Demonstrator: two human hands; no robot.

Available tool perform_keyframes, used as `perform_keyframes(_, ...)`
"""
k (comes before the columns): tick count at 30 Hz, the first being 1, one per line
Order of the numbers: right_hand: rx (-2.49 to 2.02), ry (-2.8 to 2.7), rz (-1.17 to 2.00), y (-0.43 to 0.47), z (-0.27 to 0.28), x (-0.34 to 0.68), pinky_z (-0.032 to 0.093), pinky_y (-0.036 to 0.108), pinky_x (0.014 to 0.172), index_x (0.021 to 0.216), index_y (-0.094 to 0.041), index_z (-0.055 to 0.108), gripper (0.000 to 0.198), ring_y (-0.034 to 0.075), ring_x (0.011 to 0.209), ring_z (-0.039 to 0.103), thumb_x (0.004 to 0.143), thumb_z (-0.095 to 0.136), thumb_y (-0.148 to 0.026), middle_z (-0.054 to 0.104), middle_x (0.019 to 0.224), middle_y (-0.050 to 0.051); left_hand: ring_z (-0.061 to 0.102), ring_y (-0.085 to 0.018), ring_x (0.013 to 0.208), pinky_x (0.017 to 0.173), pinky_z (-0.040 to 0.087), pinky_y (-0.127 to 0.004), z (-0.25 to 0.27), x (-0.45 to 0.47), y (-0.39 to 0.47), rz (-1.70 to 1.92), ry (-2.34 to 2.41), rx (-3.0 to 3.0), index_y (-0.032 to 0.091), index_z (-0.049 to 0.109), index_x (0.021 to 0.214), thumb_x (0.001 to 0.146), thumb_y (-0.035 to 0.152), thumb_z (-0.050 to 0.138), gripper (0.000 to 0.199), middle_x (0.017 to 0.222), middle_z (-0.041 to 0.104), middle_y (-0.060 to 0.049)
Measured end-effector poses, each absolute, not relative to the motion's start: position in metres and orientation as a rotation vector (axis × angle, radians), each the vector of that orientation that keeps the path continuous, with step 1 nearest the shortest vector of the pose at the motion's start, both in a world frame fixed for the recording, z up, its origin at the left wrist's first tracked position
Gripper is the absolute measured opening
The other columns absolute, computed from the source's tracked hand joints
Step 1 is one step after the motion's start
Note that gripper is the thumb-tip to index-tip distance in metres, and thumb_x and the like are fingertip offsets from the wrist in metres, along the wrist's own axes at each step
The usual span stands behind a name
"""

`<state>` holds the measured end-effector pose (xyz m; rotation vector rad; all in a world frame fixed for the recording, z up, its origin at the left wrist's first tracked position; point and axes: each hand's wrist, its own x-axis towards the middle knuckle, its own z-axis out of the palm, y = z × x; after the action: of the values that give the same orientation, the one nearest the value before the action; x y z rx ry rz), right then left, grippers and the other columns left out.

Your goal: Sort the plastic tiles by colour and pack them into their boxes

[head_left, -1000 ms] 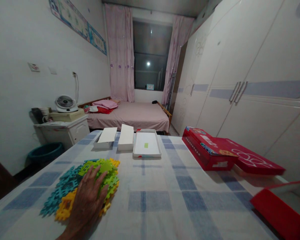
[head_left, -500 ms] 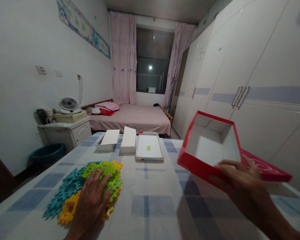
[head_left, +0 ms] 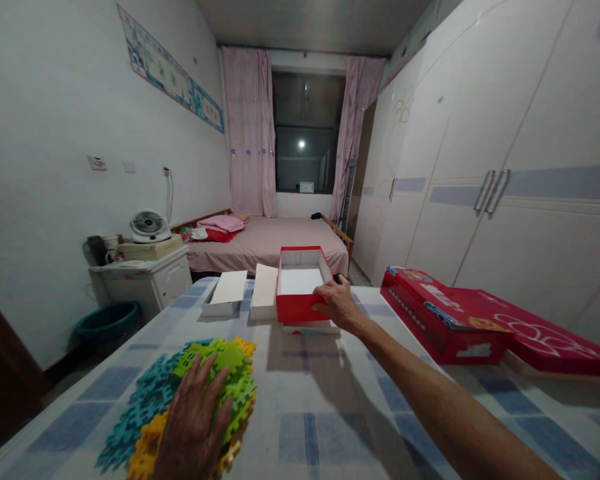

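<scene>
My left hand point(head_left: 195, 420) lies with spread fingers on a pile of notched, flat puzzle-like pieces point(head_left: 235, 373) in green, teal and yellow. Near the far edge of the table, my right hand point(head_left: 341, 303) grips the near right corner of an open red box point(head_left: 297, 308) with a white inside. The box is over a shallow white box lid point(head_left: 313, 329), of which only the front edge shows. I cannot tell whether the two touch. Left of the red box stand a white box point(head_left: 264, 293) and another white box with a slanted top point(head_left: 227, 293).
At the right of the checked tablecloth point(head_left: 310, 433) sit a red printed box point(head_left: 445, 320) and a flat red box lid point(head_left: 555, 333). Beyond the table is a bed point(head_left: 290, 237). A fan point(head_left: 150, 227) stands on a cabinet at the left; a wardrobe lines the right.
My right hand has carried the red box from the right to the far middle, over the white lid. The red printed box on the right now shows. My left hand stays on the pieces.
</scene>
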<state>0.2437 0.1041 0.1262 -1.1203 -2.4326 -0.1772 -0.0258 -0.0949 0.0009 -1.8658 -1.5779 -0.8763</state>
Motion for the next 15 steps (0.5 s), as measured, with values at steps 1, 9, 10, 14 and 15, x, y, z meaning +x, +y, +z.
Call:
perform_keyframes(1,-1.136,-2.433,-0.165,0.107,0.122,0.240,0.012,0.050,0.105,0.088,-0.023,0.063,0.010,0.022,0.102,0.054,0.080,0.063,-0.031,0.068,0.095,0.005,0.023,-0.032,0.138,0.109,0.029,-0.051,0.001,-0.026,-0.094,-0.878,-1.575,-1.863,0.017,0.046,0.126,0.087,0.028,0.043,0.041,0.139,0.040,-0.015)
perform_keyframes(9,-1.286,-2.320,-0.081,0.107,0.104,0.252,0.015,0.055,0.103,0.106,-0.022,0.058,0.025,0.026,0.113,0.049,0.082,0.060,-0.028,0.064,0.112,0.009,0.023,-0.029,0.139,0.111,0.027,-0.052,-0.001,-0.028,-0.092,-0.931,-1.590,-1.879,0.025,0.043,0.130,0.086,0.030,0.043,0.044,0.141,0.040,-0.009)
perform_keyframes(10,-1.303,-2.299,-0.086,0.104,0.104,0.257,0.015,0.055,0.103,0.111,-0.022,0.056,0.030,0.027,0.115,0.048,0.081,0.060,-0.027,0.062,0.116,0.010,0.022,-0.028,0.139,0.111,0.027,-0.052,-0.002,-0.029,-0.092,-0.936,-1.583,-1.885,0.026,0.042,0.131,0.086,0.030,0.043,0.045,0.140,0.041,-0.008)
perform_keyframes(14,-1.311,-2.242,-0.125,0.085,0.104,0.283,0.019,0.050,0.104,0.123,-0.024,0.049,0.042,0.026,0.118,0.045,0.082,0.058,-0.028,0.056,0.125,0.010,0.022,-0.028,0.139,0.110,0.028,-0.054,-0.008,-0.035,-0.088,-0.953,-1.514,-1.925,0.029,0.043,0.130,0.086,0.028,0.041,0.045,0.134,0.047,-0.007)
perform_keyframes(15,-1.312,-2.216,-0.152,0.079,0.104,0.292,0.020,0.049,0.104,0.125,-0.024,0.047,0.044,0.025,0.119,0.045,0.083,0.057,-0.028,0.055,0.126,0.010,0.023,-0.028,0.139,0.110,0.028,-0.055,-0.009,-0.037,-0.088,-0.946,-1.482,-1.955,0.030,0.044,0.129,0.085,0.027,0.041,0.044,0.132,0.050,-0.006)
